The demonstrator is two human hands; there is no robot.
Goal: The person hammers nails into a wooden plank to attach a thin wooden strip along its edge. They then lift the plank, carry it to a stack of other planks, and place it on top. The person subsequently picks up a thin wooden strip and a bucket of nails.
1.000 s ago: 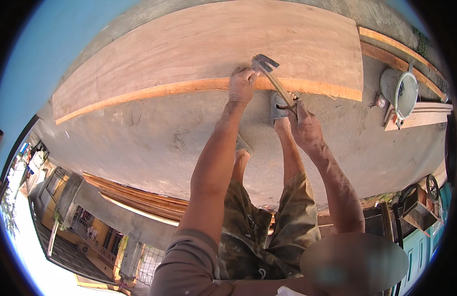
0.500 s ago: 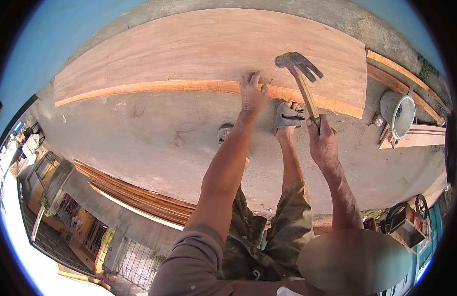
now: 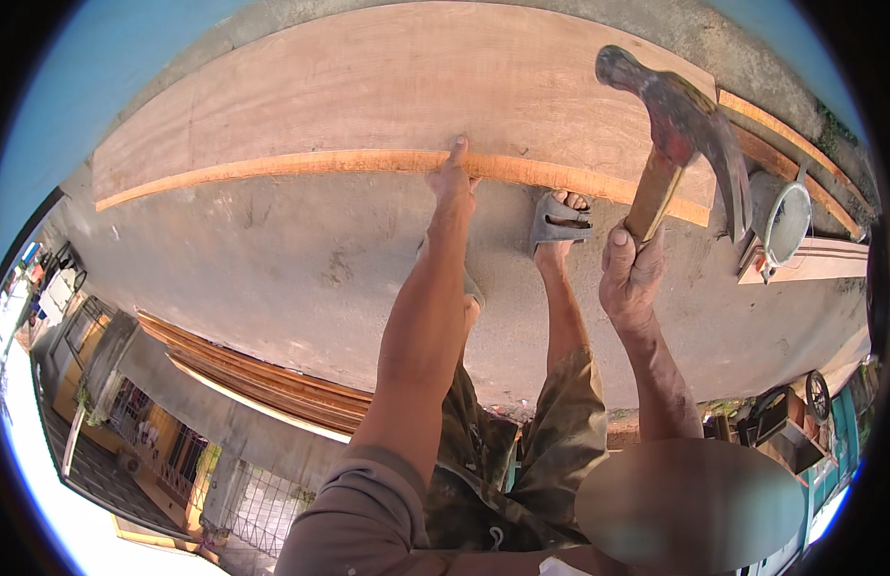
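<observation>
in the right hand (image 3: 629,278), rusty wooden-handled hammer (image 3: 677,134)

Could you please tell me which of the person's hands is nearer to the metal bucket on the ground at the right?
The right hand, gripping the hammer, is just left of the metal bucket. The left hand rests on the plank's edge, farther away.

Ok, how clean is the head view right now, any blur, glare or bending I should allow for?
Head view: hard sunlight, no glare on the wood; the plywood sheet edge bows strongly from the fisheye; the raised hammer head is slightly soft, the right hand on its handle sharp; the left hand at the sheet's edge is crisp; a smooth blurred oval covers the lower right.
</observation>
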